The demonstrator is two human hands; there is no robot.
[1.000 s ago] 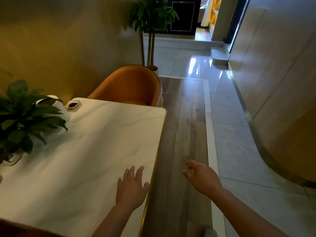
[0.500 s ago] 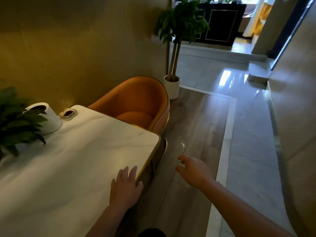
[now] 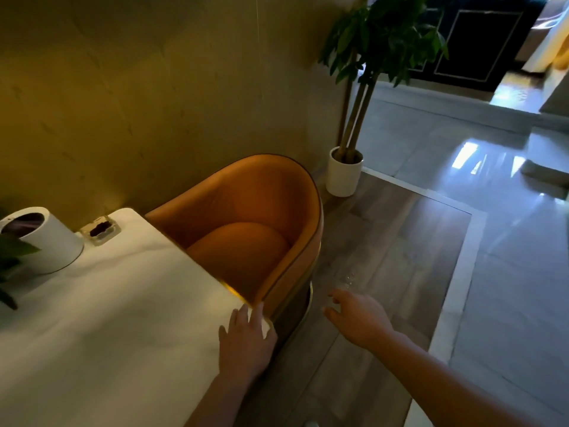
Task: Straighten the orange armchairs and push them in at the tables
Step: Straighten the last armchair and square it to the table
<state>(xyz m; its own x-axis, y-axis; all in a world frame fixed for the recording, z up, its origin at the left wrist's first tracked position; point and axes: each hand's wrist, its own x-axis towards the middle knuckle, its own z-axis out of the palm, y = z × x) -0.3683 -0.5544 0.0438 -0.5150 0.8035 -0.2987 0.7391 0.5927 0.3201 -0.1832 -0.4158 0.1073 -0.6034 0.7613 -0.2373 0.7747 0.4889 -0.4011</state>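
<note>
At twelve o'clock the orange armchair (image 3: 246, 217) sits partly under the table (image 3: 123, 318), perhaps needing a last push, left hand (image 3: 246, 343) flat on the table's corner, right hand (image 3: 358, 318) hovering open.

Body in view: 2 hands, 2 forearms, all bare to the frame edge. Bottom centre: left hand (image 3: 246, 343) plus left forearm (image 3: 215, 399), cropped mid-length. Bottom right: right hand (image 3: 360, 318) plus right forearm (image 3: 446, 377), longer stretch visible. Fingers blurred, nail detail unreadable.
</note>
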